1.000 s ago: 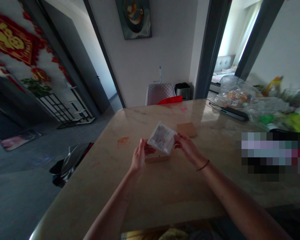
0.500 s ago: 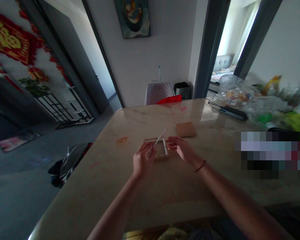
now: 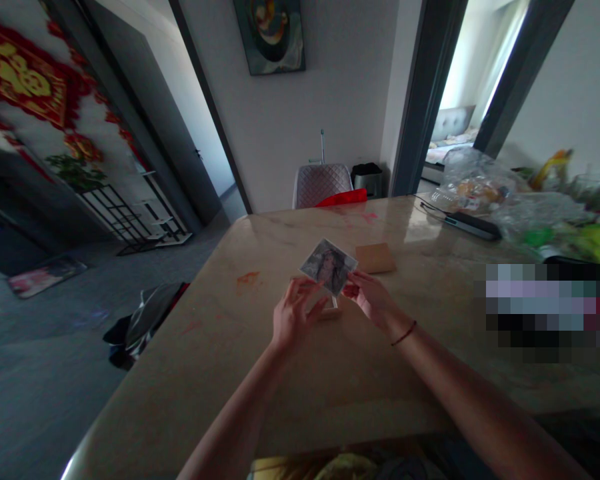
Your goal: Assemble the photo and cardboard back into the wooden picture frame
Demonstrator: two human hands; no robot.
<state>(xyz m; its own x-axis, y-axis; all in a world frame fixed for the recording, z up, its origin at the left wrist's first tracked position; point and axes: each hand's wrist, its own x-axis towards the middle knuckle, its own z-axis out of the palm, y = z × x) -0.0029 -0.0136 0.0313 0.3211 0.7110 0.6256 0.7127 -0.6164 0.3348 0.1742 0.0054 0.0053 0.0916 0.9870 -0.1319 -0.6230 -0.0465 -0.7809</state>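
Left hand point(image 3: 293, 315) and right hand point(image 3: 371, 298) each clamp their grip on a thin, glossy, square photo point(image 3: 329, 265) over the polished marble bench point(image 3: 330, 387).

Grey-toned photo print point(image 3: 329, 267), pale wooden frame point(image 3: 331, 311), plain brown card square point(image 3: 375, 257). The table point(image 3: 280, 380) is beige with faint marble veining and an orange-red smear point(image 3: 249, 279). Red-and-gold wall ornament point(image 3: 17, 83); pale, diamond-quilted chair point(image 3: 321, 185).

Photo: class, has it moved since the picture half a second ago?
Yes. The photo has turned from edge-on to face-up and shifted right, towards the brown card.
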